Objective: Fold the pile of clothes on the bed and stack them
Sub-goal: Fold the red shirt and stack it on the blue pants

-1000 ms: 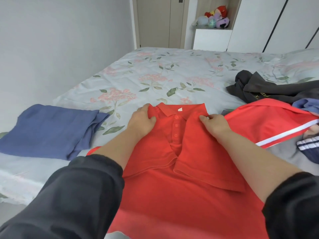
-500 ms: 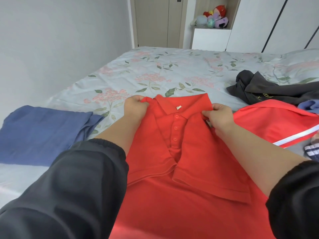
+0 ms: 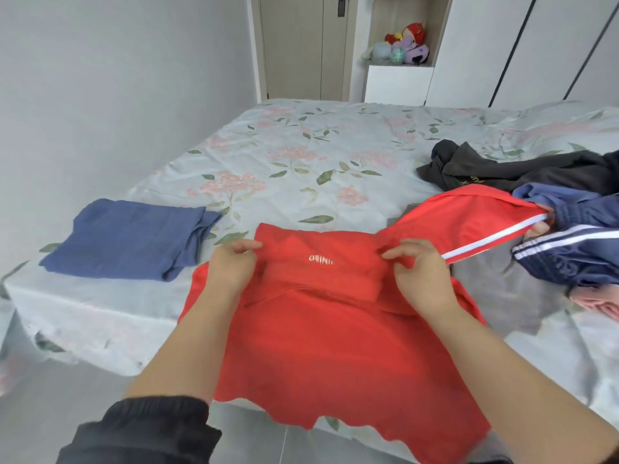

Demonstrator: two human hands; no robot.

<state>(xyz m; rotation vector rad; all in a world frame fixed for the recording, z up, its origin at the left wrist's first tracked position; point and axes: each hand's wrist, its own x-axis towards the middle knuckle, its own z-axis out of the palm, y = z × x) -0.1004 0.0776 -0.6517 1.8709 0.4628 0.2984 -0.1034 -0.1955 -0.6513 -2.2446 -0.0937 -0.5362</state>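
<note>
Bed: floral sheet (image 3: 301, 155) fills the room, grey wall on your left, door (image 3: 301, 45) at the back.
Left hand: yours (image 3: 231, 269), thumb and fingers pinching the red shirt (image 3: 328, 346) at its folded top edge.
Right hand: yours (image 3: 418, 272), fingers curled, pinching the same edge on the other side.
Red shirt: spread between and below both grips, pale lettering between your hands, hem past the near bed edge.
Blue folded garment (image 3: 130, 239): left of your left grip, flat, apart from the shirt.
Red striped garment (image 3: 469, 216): just right of your right grip.
Navy striped garment (image 3: 576, 249): further right, crumpled.
Dark garment (image 3: 502, 169): beyond your right grip, crumpled.
Plush toys (image 3: 402, 45): far back, in a niche.
</note>
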